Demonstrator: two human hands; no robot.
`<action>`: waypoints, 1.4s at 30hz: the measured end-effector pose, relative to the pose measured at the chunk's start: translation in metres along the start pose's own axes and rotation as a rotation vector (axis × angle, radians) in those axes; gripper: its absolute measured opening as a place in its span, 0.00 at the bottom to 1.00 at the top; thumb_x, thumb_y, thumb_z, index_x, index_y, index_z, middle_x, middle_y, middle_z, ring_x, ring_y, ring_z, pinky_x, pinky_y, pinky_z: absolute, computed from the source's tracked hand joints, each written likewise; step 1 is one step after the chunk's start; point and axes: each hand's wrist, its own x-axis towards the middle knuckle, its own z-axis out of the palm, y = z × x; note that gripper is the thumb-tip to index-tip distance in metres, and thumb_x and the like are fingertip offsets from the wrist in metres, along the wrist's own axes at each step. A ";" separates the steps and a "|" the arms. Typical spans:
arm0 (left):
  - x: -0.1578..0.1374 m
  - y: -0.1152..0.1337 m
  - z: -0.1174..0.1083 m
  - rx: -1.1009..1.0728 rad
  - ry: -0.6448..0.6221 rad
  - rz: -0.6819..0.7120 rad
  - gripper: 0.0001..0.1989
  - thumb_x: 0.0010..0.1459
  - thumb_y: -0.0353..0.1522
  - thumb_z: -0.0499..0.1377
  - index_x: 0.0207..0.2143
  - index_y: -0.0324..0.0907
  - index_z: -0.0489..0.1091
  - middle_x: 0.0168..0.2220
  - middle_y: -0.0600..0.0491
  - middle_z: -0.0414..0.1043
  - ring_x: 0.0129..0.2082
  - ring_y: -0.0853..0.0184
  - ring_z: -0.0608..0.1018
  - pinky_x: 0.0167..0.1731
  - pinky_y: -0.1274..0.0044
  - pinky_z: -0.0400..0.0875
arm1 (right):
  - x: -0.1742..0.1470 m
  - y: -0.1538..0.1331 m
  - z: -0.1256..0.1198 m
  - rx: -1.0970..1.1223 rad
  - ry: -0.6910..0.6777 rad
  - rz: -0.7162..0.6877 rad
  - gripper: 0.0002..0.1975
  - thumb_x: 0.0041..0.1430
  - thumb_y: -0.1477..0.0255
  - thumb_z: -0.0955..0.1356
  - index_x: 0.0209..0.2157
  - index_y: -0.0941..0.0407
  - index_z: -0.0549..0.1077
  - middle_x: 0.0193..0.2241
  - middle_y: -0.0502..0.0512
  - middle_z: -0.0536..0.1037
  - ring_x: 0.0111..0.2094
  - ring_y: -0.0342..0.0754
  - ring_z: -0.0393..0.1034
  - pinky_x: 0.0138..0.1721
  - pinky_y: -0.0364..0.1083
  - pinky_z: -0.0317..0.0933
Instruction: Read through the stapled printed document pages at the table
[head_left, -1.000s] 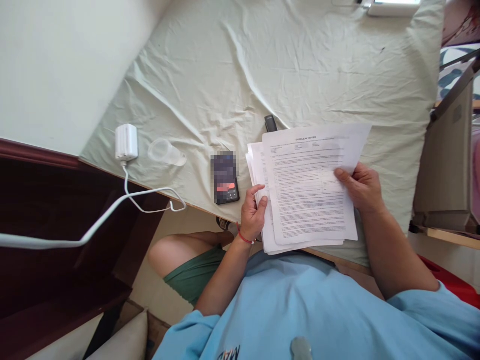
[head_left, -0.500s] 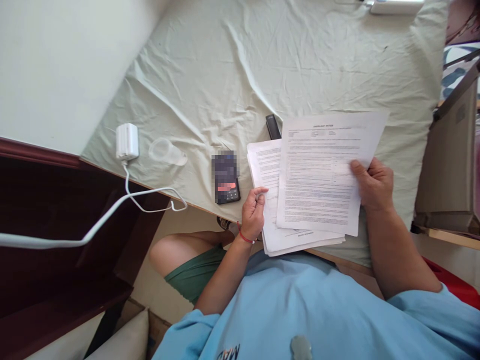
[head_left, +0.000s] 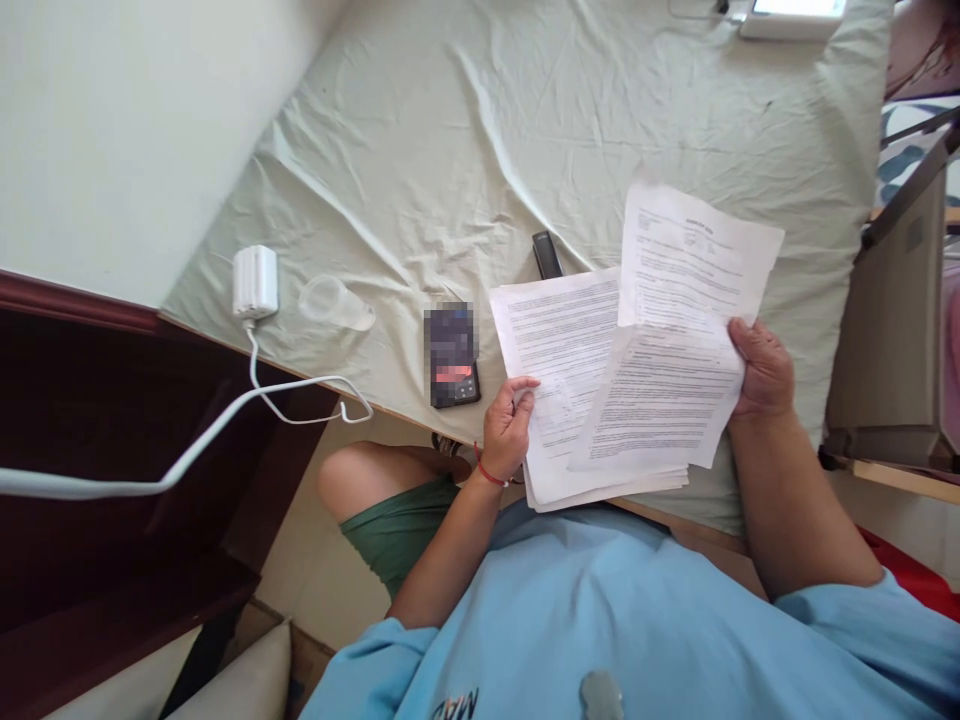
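Observation:
My right hand (head_left: 763, 370) grips the right edge of a printed sheet (head_left: 675, 340), thumb on top. That sheet is raised and bent across its middle, covering the right part of a stack of printed papers (head_left: 559, 330). The stack lies at the table's front edge, close to my body. At the stack's left edge, my left hand (head_left: 508, 425) is closed on the papers, fingers curled and thumb bent. A black stapler-like object (head_left: 547, 255) sticks out behind the stack; its near end is hidden.
A phone (head_left: 454, 355), partly blurred, lies left of the papers on the cloth-covered table (head_left: 390, 140). Farther left are a clear plastic cup (head_left: 335, 303) on its side and a white charger (head_left: 255, 282) with a cable. A cardboard box (head_left: 889, 330) stands at right.
My right hand has shifted slightly right with the sheet, which now bends and uncovers more of the stack. My left hand has stayed at the stack's edge.

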 end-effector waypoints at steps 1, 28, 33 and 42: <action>0.001 0.001 0.000 -0.013 -0.003 -0.004 0.12 0.69 0.43 0.61 0.44 0.45 0.78 0.43 0.51 0.81 0.46 0.60 0.80 0.50 0.70 0.73 | 0.001 0.000 -0.001 0.027 -0.001 0.003 0.14 0.46 0.69 0.81 0.36 0.56 0.83 0.41 0.58 0.88 0.52 0.64 0.83 0.54 0.62 0.81; 0.001 0.006 -0.003 0.008 -0.067 -0.031 0.11 0.69 0.41 0.60 0.41 0.45 0.79 0.39 0.51 0.82 0.42 0.60 0.81 0.47 0.70 0.73 | -0.009 0.009 0.005 -0.297 -0.169 0.024 0.23 0.45 0.55 0.84 0.42 0.49 0.86 0.35 0.51 0.88 0.31 0.53 0.84 0.27 0.47 0.80; 0.000 -0.003 -0.003 0.013 -0.037 0.007 0.13 0.71 0.41 0.60 0.52 0.47 0.75 0.50 0.50 0.80 0.54 0.58 0.80 0.60 0.65 0.71 | -0.004 0.013 0.001 -0.304 -0.137 -0.031 0.22 0.47 0.57 0.84 0.41 0.53 0.85 0.34 0.52 0.88 0.30 0.50 0.83 0.26 0.43 0.77; -0.002 -0.005 0.003 -0.089 -0.057 0.015 0.32 0.71 0.45 0.61 0.71 0.51 0.55 0.66 0.42 0.72 0.66 0.58 0.76 0.69 0.61 0.69 | -0.010 -0.001 0.009 -0.192 -0.063 0.014 0.20 0.45 0.63 0.83 0.41 0.55 0.85 0.36 0.57 0.88 0.45 0.62 0.85 0.45 0.58 0.83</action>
